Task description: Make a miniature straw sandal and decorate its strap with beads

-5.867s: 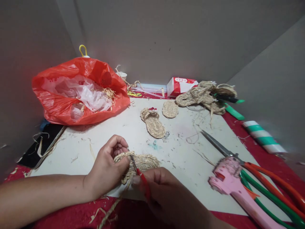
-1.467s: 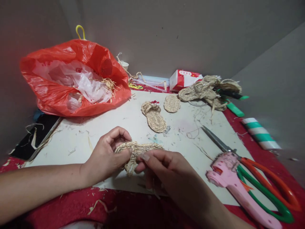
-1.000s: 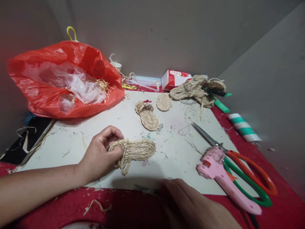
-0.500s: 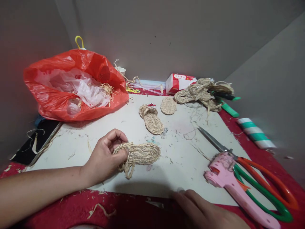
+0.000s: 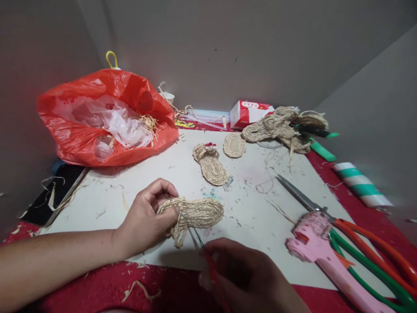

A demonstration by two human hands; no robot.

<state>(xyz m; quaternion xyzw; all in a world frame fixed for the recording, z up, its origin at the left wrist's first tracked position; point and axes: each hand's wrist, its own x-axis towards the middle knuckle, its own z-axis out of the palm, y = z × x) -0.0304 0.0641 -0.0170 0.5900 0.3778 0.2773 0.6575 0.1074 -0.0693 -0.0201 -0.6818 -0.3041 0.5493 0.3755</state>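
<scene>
My left hand (image 5: 151,219) pinches the heel end of a small braided straw slipper (image 5: 202,213), thumb on top. A loop of straw braid hangs from the slipper's near edge beside the thumb. In my right hand (image 5: 247,271) is a red-handled awl (image 5: 213,271), held between thumb and fingers. Its thin metal shaft points up and left at the near side of the slipper; whether the tip touches the straw, I cannot tell. Beyond lie a finished-looking small straw slipper (image 5: 213,169) with red and white beads and an oval straw sole (image 5: 234,145).
Large scissors (image 5: 299,195) and a pink glue gun (image 5: 325,252) lie at the right on the white board (image 5: 156,169). A red plastic bag (image 5: 140,152) stands back left, near a dark phone (image 5: 54,195). Straw braids (image 5: 280,124), a tissue pack (image 5: 249,114) and a striped roll (image 5: 363,184) line the back right.
My right hand has come up from the near edge toward the slipper, now with the red-handled awl in it. My left hand keeps its grip. The view has shifted slightly.
</scene>
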